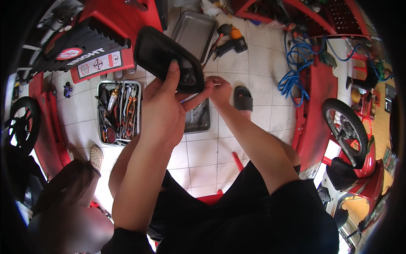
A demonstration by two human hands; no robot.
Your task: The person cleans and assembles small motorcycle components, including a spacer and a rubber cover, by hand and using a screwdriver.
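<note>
My left hand [163, 99] is closed around a black, shallow cover [157, 51] with rounded corners and a raised rim. The thumb presses on its inner face, and small fittings show near its lower right end. My right hand [221, 91] is beside that end, fingers pinched together close to my left fingertips. Something small and pale shows at the pinch, too small to name. Beneath the hands, a grey metal tray [208, 123] is partly hidden by my left hand and holds small metal pieces.
Left on the tiled floor stands a tool tray [100, 127] with wrenches and pliers. Farther off lie another grey tray [186, 17] and a black-and-orange power tool [232, 45]. A blue hose [292, 76] coils at right. A person's leg [67, 182] is at lower left.
</note>
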